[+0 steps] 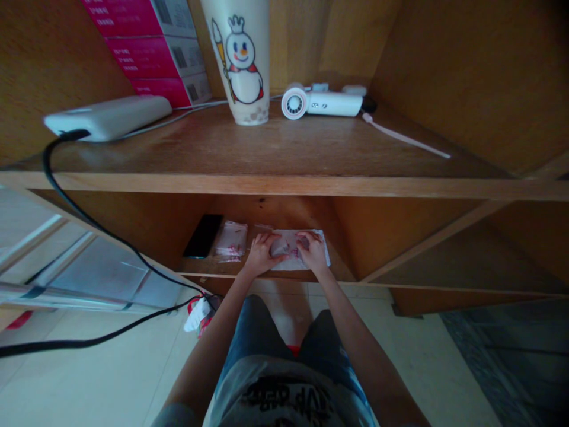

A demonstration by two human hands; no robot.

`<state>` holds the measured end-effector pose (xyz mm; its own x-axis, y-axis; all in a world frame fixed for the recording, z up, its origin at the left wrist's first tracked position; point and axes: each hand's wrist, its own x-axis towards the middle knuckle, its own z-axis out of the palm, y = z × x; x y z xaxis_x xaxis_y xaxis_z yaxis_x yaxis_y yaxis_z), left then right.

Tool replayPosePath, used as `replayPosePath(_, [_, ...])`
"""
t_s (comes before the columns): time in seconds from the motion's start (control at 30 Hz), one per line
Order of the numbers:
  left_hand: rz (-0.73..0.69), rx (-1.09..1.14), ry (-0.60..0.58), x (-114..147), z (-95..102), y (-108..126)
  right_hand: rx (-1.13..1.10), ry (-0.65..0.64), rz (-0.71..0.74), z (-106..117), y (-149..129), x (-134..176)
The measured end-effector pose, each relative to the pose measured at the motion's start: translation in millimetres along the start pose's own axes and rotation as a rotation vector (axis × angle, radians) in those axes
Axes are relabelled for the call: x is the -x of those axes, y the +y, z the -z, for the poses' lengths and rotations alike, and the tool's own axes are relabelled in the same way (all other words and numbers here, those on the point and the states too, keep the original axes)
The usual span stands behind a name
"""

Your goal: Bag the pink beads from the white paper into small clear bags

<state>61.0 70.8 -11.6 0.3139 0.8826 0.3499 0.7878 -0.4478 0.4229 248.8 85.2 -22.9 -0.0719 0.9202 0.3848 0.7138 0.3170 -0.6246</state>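
On the lower shelf lies a white sheet (300, 264) with small pinkish-red marks or bits near its middle, too small to make out. My left hand (261, 255) rests on its left part, thumb and fingers apart in a curve. From the other side my right hand (313, 254) touches the sheet, its fingers bent with a gap to the thumb. Nothing is visibly gripped in either hand. Left of my left hand sits a stack of clear plastic packets (232, 238) with reddish print, and beside it a black phone (204, 236).
Above, the upper shelf (284, 154) holds a snowman cup (244, 77), a white handheld fan (329, 104), a white power bank (111, 115) and pink boxes (142, 53). A black cable (120, 237) hangs down at the left. A red and white bundle (199, 314) lies below.
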Motion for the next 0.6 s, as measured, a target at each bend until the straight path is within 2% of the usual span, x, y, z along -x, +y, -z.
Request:
replayPosePath(0.2, [-0.001,0.005,0.001,0.0,1.5,1.1,0.121,-0.035,0.014,-3.6,-0.1,0.2])
replayPosePath(0.4, [-0.007,0.021,0.012,0.7,2.8,2.5,0.141,0.043,0.002,-0.3,-1.1,1.8])
replayPosePath(0.6, [0.008,0.016,0.009,0.9,2.0,2.1,0.152,0.029,0.018,-2.8,1.2,1.5])
